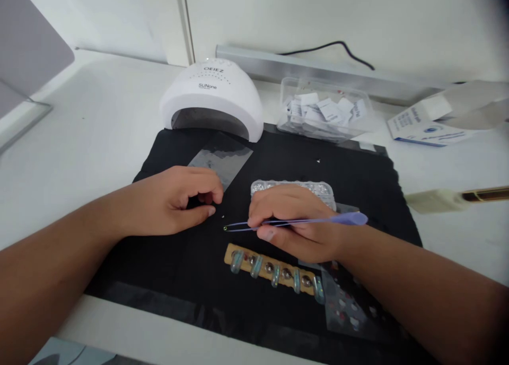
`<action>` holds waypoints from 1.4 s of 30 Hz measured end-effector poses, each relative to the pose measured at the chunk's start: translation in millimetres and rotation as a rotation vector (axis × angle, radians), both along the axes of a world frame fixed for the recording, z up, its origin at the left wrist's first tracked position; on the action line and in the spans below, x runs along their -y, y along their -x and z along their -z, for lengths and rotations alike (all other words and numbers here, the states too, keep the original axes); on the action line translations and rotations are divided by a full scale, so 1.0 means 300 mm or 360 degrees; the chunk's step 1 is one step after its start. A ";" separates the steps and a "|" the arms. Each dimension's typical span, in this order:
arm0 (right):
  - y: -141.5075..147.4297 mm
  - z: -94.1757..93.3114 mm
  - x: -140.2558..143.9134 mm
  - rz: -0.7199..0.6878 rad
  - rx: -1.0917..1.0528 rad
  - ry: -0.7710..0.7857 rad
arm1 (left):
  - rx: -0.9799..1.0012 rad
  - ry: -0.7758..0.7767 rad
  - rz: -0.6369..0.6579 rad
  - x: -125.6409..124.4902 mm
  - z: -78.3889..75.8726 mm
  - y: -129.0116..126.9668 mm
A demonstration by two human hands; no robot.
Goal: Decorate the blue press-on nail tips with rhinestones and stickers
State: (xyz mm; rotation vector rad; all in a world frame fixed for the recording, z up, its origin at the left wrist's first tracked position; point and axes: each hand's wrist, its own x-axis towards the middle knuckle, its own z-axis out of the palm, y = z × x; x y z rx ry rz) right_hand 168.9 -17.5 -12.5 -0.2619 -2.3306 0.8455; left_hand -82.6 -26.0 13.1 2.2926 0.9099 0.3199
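My right hand (294, 222) pinches a pair of purple tweezers (350, 218), whose tips point left. A tiny shiny greenish rhinestone (225, 228) sits at the tips. My left hand (186, 200) rests on the black mat (167, 280), fingers curled and thumb apart from them, with nothing visible in it. Between the hands lies a small pale speck (222, 216). Below the tweezers, a tan strip (274, 269) carries several glittery teal press-on nails (256, 267) in a row. Partly behind my right hand is a clear compartment case (314, 187) of small silvery gems.
A white nail lamp (212, 94) stands at the back. Beside it, a clear bin (324, 113) holds white packets. Further right are an open carton (429, 123) and a blurred bottle with a dark cap (437, 199). Clear sheets (222, 161) lie on the mat, one with stickers (350, 306).
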 end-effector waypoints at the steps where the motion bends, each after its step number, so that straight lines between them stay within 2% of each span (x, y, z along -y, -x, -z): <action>1: 0.001 0.000 0.000 0.0005 0.0007 -0.0003 | 0.0001 -0.0004 0.0002 0.000 0.000 0.000; 27: -0.002 0.002 0.002 0.0004 -0.0025 -0.0015 | -0.0005 0.0035 -0.0004 0.001 0.001 0.003; 42: -0.005 -0.004 0.000 -0.0016 -0.0025 0.0107 | -0.0002 0.0044 0.0001 0.000 -0.003 0.001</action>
